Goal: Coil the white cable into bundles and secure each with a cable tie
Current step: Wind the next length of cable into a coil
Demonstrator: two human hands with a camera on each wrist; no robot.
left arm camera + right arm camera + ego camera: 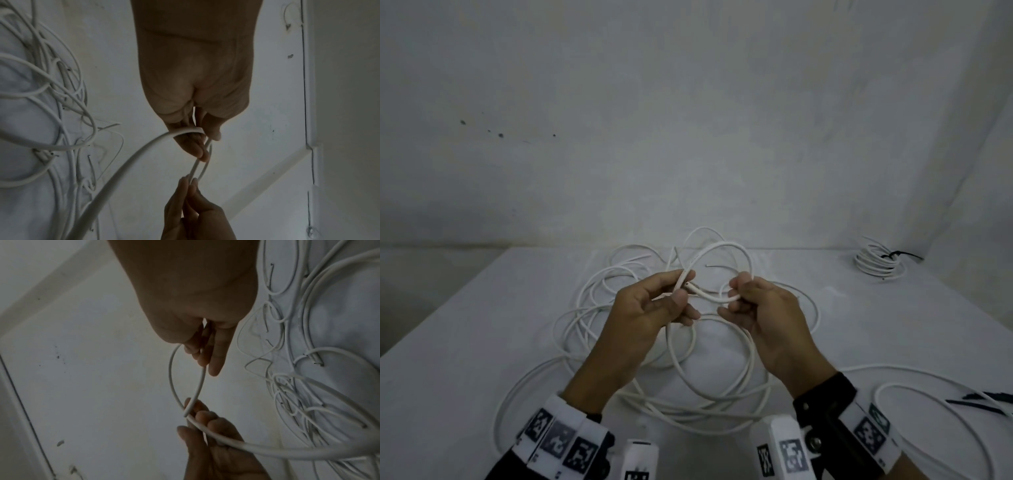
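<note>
We've got the white cable (pixel 722 247) arched in one raised loop above the loose heap (pixel 599 308) on the table. Its cut end is pinched in our left hand (pixel 654 308), just beside our right hand (pixel 760 308), whose fingers curl round the loop's other side. The loop runs hand to hand, and the slack to gather lies below, nearer the left, we reckon.

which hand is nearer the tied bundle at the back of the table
Right. The right hand is mid-table, on the same side as the tied bundle at the far right; the left hand is further left.
</note>
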